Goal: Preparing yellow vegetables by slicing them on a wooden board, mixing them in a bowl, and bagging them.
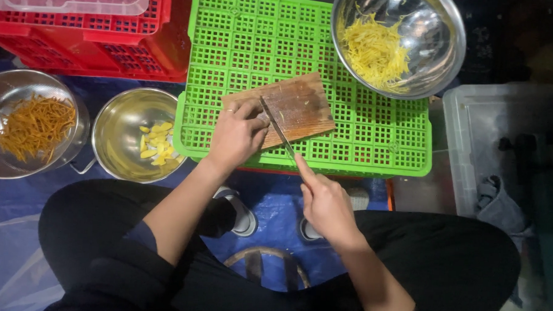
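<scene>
**Knife on the board, blade poised over a green crate**

Blue tarpaulin (pixel 275 204) covers the floor, and on it an upturned green plastic crate (pixel 362 146) serves as the work surface. Right at the centre sits a small wooden cutting board (pixel 303 104), lying at a slant across the crate's grid. The knife (pixel 276 128) is laid across its near left part, tip pointing away from the person, and the right hand (pixel 327 203) has its grip closed round the handle with the forefinger stretched along the top. The left hand (pixel 235 135) presses down at the board's near left corner, fingers curled, right beside the blade. Whether it is pinning a piece there, I cannot tell; the fingers cover that spot.

By my reading, this is the slicing step, and the next stroke calls for the curled fingers to stay clear of the edge.

Out from the board now: a steel bowl of pale yellow shreds (pixel 378 52) sits at the crate's far right corner. Left of the crate, on the floor, a steel bowl of yellow chunks (pixel 154 144), and beyond it a steel bowl of orange shreds (pixel 35 125). Red crates (pixel 109 39) are stacked behind, with a clear lid on top. A clear plastic tub (pixel 503 151) on the right is dim, its contents hard to make out. The knife handle is hidden inside the fist.
</scene>
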